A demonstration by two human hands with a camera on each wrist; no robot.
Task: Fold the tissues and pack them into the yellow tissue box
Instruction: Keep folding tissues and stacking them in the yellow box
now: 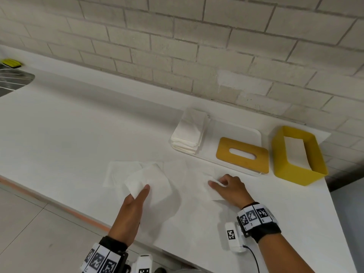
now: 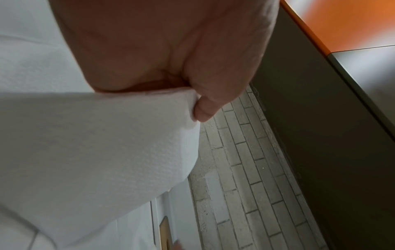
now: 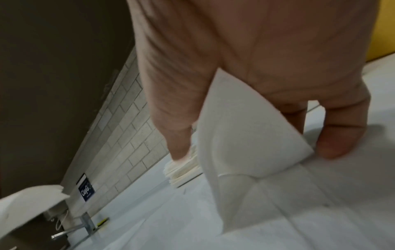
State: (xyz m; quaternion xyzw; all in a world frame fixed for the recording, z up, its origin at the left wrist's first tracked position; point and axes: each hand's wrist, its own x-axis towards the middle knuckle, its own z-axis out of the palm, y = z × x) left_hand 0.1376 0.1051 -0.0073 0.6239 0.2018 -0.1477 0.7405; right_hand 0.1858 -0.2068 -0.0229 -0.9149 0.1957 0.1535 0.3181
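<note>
A large white tissue (image 1: 157, 186) lies spread on the white counter. My left hand (image 1: 140, 191) pinches its near left corner and holds that flap raised off the surface; the left wrist view shows the thumb pressed on the tissue (image 2: 96, 143). My right hand (image 1: 217, 183) pinches the tissue's right edge low over the counter, and the corner (image 3: 245, 135) stands up between thumb and fingers. The yellow tissue box (image 1: 297, 154) stands open at the right with a white tissue inside. Its slotted lid (image 1: 242, 154) lies beside a stack of folded tissues (image 1: 187, 134).
The stack and lid rest on a white tray (image 1: 254, 134) by the brick wall. Another flat tissue (image 1: 116, 172) lies left of my left hand. A sink (image 1: 13, 79) and a yellow sponge (image 1: 10, 63) are at the far left. The counter's front edge runs under my wrists.
</note>
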